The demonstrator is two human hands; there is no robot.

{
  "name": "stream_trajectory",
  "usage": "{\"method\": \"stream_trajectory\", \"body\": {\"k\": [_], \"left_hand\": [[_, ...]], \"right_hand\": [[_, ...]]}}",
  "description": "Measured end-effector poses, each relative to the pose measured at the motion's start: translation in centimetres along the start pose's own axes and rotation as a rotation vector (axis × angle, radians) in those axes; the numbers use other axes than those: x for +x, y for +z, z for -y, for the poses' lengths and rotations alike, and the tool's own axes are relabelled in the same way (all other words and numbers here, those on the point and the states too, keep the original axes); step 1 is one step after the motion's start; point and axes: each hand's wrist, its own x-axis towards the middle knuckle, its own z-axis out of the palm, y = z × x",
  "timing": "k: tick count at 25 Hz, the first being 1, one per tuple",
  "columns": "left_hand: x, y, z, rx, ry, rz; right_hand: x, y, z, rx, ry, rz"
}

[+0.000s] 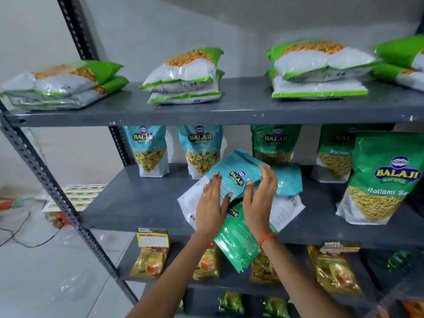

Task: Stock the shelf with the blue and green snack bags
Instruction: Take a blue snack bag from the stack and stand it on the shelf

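A blue snack bag (234,177) is tilted over the middle shelf (137,203), held between both hands. My left hand (212,203) lies flat on its front with fingers straight. My right hand (259,198) curls around its right edge, thumb in front. Behind them a second blue bag (288,182) lies on the shelf. A green snack bag (236,244) hangs over the shelf's front edge between my wrists; what holds it is hidden. Two blue bags (150,152) (203,152) stand at the back left, and three green bags (274,143) (335,154) (380,180) stand to the right.
The top shelf (229,109) carries stacks of white and green bags (183,74) lying flat. Yellow packets (150,258) stand on the shelf below. A slotted steel upright (57,193) runs diagonally at the left. Bare grey shelf lies left of my hands.
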Motion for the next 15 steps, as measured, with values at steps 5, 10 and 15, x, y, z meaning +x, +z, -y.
{"method": "stream_trajectory", "body": {"k": [5,10,15], "left_hand": [[-1.5,2.1,4.2,0.094,-0.018,0.151],[-1.2,3.7,4.8,0.238,0.088,0.073],[-1.4,3.5,4.1,0.167,0.017,-0.036]], "right_hand": [[-3.7,3.9,-4.4,0.212,0.742,0.184],[-3.3,5.1,-4.3,0.478,0.992,0.269],[-2.5,5.4,-4.5,0.633,1.105,0.298]]}}
